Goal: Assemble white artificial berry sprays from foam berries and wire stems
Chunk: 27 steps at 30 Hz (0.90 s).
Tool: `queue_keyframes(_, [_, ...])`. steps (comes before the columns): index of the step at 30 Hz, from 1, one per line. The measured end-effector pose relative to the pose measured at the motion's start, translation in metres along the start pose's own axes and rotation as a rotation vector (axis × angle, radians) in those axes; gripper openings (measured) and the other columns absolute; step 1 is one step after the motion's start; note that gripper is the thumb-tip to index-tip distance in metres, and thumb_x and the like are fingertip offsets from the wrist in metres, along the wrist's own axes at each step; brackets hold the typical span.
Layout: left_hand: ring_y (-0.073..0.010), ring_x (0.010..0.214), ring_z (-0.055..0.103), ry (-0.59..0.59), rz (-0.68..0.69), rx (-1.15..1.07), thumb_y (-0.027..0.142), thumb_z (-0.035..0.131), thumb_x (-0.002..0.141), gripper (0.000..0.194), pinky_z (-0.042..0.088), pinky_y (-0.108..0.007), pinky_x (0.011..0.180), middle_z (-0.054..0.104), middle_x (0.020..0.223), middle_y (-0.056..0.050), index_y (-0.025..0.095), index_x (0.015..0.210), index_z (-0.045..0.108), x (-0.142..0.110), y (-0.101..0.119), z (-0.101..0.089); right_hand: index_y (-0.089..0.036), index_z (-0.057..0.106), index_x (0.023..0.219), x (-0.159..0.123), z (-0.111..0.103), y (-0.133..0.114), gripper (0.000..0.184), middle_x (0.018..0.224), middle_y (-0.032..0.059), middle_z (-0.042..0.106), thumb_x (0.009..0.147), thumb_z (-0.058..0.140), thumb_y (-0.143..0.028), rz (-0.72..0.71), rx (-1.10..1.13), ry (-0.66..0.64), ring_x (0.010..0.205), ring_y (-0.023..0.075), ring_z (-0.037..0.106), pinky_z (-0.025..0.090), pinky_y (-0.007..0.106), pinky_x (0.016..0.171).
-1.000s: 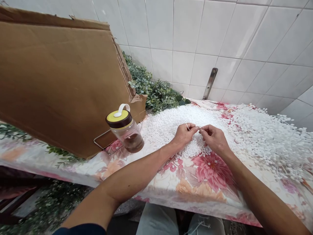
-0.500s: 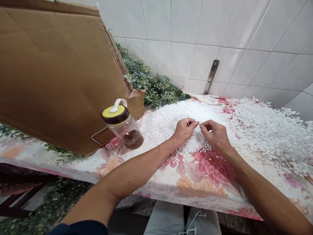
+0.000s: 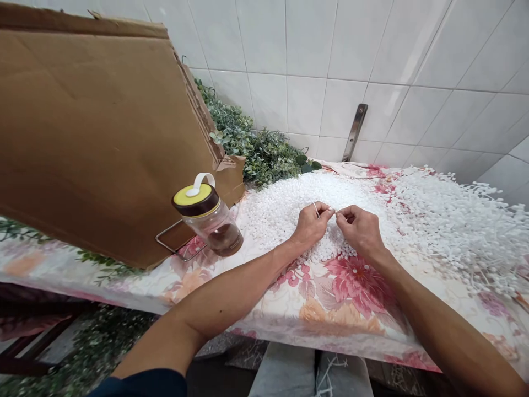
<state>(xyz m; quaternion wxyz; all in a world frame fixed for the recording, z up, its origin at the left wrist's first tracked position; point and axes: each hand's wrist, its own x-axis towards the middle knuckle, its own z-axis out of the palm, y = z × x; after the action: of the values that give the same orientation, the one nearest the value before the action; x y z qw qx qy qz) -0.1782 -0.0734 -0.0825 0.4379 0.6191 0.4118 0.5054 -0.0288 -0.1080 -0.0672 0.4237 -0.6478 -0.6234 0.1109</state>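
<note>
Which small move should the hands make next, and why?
Perhaps bring the right hand to the left hand: the left holds a thin white stem, the right looks pinched shut, and a small gap parts them above the white beads. Whether the right holds anything, I cannot tell.

Looks like small craft workroom from where I stand, homely in feel; whether house or shop, can't tell. White tiled wall [image 3: 308, 47] close behind, metal bracket [image 3: 355, 132] against it. Flowered tablecloth [image 3: 343, 325] over worktable. Workroom signs: broad heap of small white beads [image 3: 273, 218], tangle of white stems [image 3: 463, 231], leafy sprigs [image 3: 268, 157] banked behind big cardboard panel [image 3: 91, 138]. Homely touch: yellow-lidded drinking bottle [image 3: 206, 215] amid materials.
</note>
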Motion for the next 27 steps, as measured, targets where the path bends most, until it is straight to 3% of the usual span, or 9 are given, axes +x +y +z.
queue_keyframes(4, [-0.0124, 0.067, 0.050, -0.046, 0.012, -0.045, 0.035, 0.067, 0.084, 0.020, 0.039, -0.027, 0.066, 0.063, 0.072, 0.000, 0.016, 0.082, 0.070, -0.002, 0.004, 0.000, -0.020, 0.071, 0.073, 0.014, -0.012, 0.009, 0.015, 0.072, 0.0057, 0.074, 0.077, 0.062, -0.032, 0.105, -0.068, 0.101, 0.067, 0.0222, 0.067, 0.051, 0.035, 0.072])
queue_keyframes(7, [-0.0121, 0.064, 0.049, -0.072, -0.012, -0.051, 0.038, 0.069, 0.082, 0.022, 0.037, -0.027, 0.063, 0.062, 0.068, 0.000, 0.015, 0.080, 0.070, -0.001, 0.005, 0.000, -0.019, 0.072, 0.083, 0.018, -0.023, 0.012, 0.019, 0.073, 0.0053, 0.073, 0.079, 0.066, -0.037, 0.101, 0.032, 0.148, 0.063, 0.0201, 0.066, 0.052, 0.033, 0.067])
queue_keyframes(13, [-0.0120, 0.063, 0.049, -0.072, -0.057, -0.022, 0.042, 0.070, 0.082, 0.027, 0.037, -0.027, 0.062, 0.063, 0.069, 0.000, 0.015, 0.080, 0.072, 0.000, 0.001, 0.000, -0.016, 0.074, 0.103, 0.010, -0.025, 0.004, 0.038, 0.077, 0.0053, 0.072, 0.084, 0.067, -0.049, 0.111, 0.271, -0.053, 0.053, 0.0160, 0.062, 0.049, 0.027, 0.045])
queue_keyframes(18, [-0.0115, 0.063, 0.047, -0.102, -0.069, -0.026, 0.042, 0.070, 0.081, 0.027, 0.036, -0.027, 0.062, 0.060, 0.067, 0.001, 0.015, 0.076, 0.069, -0.001, -0.001, -0.001, -0.017, 0.075, 0.113, 0.005, -0.022, 0.003, 0.045, 0.082, 0.0061, 0.074, 0.091, 0.063, -0.053, 0.026, 0.352, -0.196, 0.056, 0.0162, 0.064, 0.055, 0.028, 0.046])
queue_keyframes(22, [-0.0114, 0.064, 0.047, -0.107, -0.065, -0.034, 0.041, 0.069, 0.081, 0.026, 0.036, -0.027, 0.062, 0.060, 0.067, 0.001, 0.015, 0.076, 0.068, -0.001, -0.001, -0.001, -0.020, 0.078, 0.104, 0.005, -0.020, 0.006, 0.034, 0.095, 0.0081, 0.078, 0.088, 0.068, -0.048, -0.037, 0.276, -0.212, 0.069, 0.0194, 0.070, 0.057, 0.028, 0.052])
queue_keyframes(27, [-0.0118, 0.065, 0.049, -0.105, -0.067, -0.032, 0.040, 0.069, 0.082, 0.026, 0.036, -0.027, 0.064, 0.060, 0.068, 0.001, 0.014, 0.078, 0.069, -0.002, -0.001, -0.001, -0.020, 0.077, 0.098, 0.005, -0.018, 0.009, 0.025, 0.088, 0.0058, 0.077, 0.090, 0.065, -0.041, -0.052, 0.205, -0.172, 0.065, 0.0183, 0.069, 0.056, 0.029, 0.056])
